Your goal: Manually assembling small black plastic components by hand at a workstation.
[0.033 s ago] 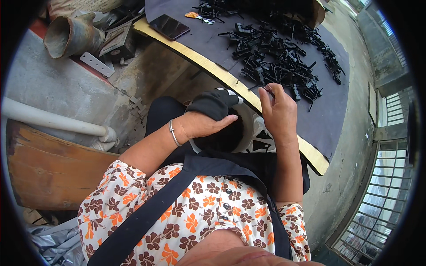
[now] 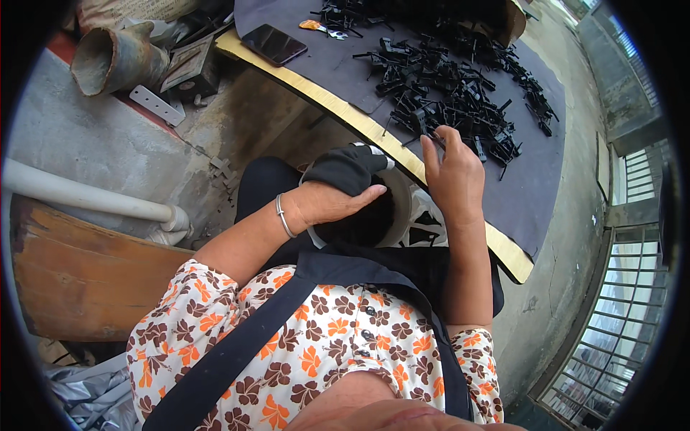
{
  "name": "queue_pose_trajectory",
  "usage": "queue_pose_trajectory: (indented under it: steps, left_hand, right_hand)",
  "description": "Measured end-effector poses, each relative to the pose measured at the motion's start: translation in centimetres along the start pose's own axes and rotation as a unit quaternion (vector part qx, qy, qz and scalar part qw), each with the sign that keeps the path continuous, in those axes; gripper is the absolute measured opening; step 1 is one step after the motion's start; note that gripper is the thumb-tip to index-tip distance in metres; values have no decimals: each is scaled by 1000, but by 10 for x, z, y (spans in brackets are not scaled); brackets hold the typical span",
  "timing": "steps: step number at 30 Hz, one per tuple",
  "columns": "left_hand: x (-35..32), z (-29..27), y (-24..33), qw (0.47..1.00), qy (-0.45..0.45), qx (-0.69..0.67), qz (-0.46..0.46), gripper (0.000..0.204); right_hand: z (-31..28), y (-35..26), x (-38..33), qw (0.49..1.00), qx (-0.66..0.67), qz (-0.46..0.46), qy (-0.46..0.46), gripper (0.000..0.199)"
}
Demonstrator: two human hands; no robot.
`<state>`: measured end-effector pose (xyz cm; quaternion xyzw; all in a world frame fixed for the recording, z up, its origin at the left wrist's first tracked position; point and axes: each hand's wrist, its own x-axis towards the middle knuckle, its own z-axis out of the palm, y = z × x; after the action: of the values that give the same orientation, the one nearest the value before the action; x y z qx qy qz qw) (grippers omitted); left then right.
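Note:
My right hand (image 2: 456,176) is raised over the table's near edge. Its thumb and fingers close on a small black plastic part (image 2: 424,123) at the front of a heap of similar black parts (image 2: 449,90); the fingers partly hide the contact. My left hand (image 2: 338,188) is over a pale bucket (image 2: 404,215) between my knees. A black covering (image 2: 338,170) wraps its fingers, with white wrappings near the tips. The left fingers are stretched out, the thumb is apart from them, and no held object shows. Inside the bucket it is dark.
A phone (image 2: 274,44) and a small orange-and-white item (image 2: 323,29) lie on the dark tabletop (image 2: 532,194) with its yellow edge. At left are a rusty pipe piece (image 2: 108,63), a white pipe (image 2: 86,188) and a curved wooden board (image 2: 93,273). A barred window (image 2: 611,323) is at right.
My right hand has moved slightly up and toward the heap, and its thumb and finger have shifted on the black part. My left hand stays in the same place.

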<state>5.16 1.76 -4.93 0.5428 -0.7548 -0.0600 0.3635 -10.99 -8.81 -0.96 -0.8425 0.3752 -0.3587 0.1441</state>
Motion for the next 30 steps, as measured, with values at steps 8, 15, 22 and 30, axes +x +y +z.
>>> queue_pose_trajectory:
  steps: [8, 15, 22, 30]
  left_hand:
    - [22, 10, -3, 985, 128, -97, -58, 22]
    - [28, 14, -3, 984, 50, -156, -73, 24]
    - [39, 22, 9, 967, 79, -214, -109, 29]
    - [67, 40, 6, 978, 96, -162, -83, 27]
  right_hand:
    - [11, 26, 18, 982, -148, 46, -104, 28]
    - [2, 36, -5, 995, 39, 90, 34, 32]
    - [-2, 27, -9, 993, 119, 4, -27, 23]
    - [7, 39, -13, 992, 128, -19, -2, 19]
